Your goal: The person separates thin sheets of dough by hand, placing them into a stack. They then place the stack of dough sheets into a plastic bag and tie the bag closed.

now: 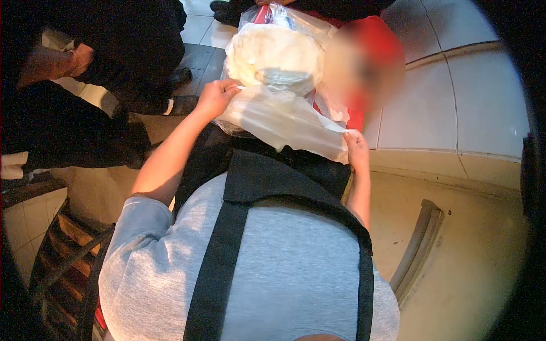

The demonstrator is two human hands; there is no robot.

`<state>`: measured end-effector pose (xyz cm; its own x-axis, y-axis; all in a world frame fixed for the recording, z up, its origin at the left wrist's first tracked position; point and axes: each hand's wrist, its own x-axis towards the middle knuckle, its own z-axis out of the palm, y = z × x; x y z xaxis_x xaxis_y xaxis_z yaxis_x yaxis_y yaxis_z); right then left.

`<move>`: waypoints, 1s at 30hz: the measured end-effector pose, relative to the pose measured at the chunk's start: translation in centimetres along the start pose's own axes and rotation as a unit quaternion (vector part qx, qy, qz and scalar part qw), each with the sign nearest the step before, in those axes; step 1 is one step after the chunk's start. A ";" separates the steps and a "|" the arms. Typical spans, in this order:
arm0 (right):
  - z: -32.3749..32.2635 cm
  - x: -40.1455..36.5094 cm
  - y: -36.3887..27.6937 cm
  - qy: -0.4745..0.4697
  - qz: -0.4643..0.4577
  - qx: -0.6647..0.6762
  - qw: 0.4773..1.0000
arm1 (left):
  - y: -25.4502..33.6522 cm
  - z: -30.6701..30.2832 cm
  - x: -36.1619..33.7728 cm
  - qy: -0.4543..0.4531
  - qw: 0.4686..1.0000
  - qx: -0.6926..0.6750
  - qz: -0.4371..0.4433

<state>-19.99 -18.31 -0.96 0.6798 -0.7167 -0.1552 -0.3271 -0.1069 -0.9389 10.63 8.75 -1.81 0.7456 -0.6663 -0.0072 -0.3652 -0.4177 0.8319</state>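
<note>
We pinch the thin pale sheet (284,119) at two points along its far edge. Our left hand (215,99) grips the left end between thumb and fingers, beside the near rim of the round pale stack (278,54). Our right hand (357,149) pinches the right end, lower and nearer to us. The sheet spans the gap between the hands, its body sagging on the near side of the stack, above the black apron (261,176). Clear plastic (227,126) lies around and beneath the stack.

For sound handling, we judge that tension should be light and equal at both ends; a hard pull could tear so thin a material. Grip only the margin, with flat finger pads. Level hands would reduce the slant and help prevent folds. We cannot tell the sheet's material.
</note>
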 end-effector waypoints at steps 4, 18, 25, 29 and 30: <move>-0.2 0.6 0.1 0.019 0.038 0.062 0.997 | 0.2 -1.9 0.4 0.023 1.000 0.015 -0.012; -2.1 1.9 2.0 0.078 0.091 0.181 0.976 | -3.4 -7.0 3.1 0.009 0.996 -0.055 -0.071; 0.6 3.5 4.9 -0.010 0.085 0.222 0.971 | 4.0 -2.9 4.2 -0.136 0.952 -0.235 -0.142; 0.5 2.5 4.0 -0.038 0.099 0.404 0.909 | 9.2 -4.4 4.9 -0.169 0.888 -0.385 -0.185; 0.3 2.4 3.5 -0.042 0.113 0.431 0.894 | 10.4 -4.7 5.5 -0.156 0.888 -0.389 -0.189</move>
<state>-19.31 -20.17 -4.73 0.7191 -0.5949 -0.3592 0.1409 0.6309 -0.7630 13.57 3.63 9.37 0.4977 -0.7593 -0.4193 0.4644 -0.1750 0.8682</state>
